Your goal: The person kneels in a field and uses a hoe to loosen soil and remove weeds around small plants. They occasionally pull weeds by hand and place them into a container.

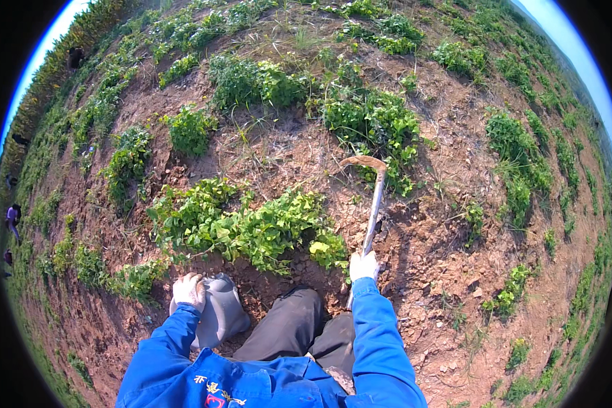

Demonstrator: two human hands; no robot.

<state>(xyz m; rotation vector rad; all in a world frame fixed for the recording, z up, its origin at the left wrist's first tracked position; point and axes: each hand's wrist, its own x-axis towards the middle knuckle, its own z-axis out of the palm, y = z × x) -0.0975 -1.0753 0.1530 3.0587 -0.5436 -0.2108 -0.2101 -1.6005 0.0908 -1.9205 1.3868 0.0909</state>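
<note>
My right hand [363,265], in a pale work glove, grips the pole of a hooked hoe [375,211]. Its rusty, curved head points left, just before a leafy green clump, and the handle's lower end passes beneath my sleeve. My left hand [189,291], also gloved, has its fingers curled over the upper edge of a grey container [219,311] beside my knee. Whether this is a bucket or a bag is hard to tell, and its inside is hidden. Between my hands, low vine plants [265,227] with yellowish-green leaves spread over reddish soil.
Loose, broken clods [423,260] lie right of the hoe. More leafy plants [372,115] grow ahead in rough rows across the slope. A person in purple [13,217] is far off at the left, near tall vegetation [56,56]. My dark-trousered legs [288,321] are bent below the vines.
</note>
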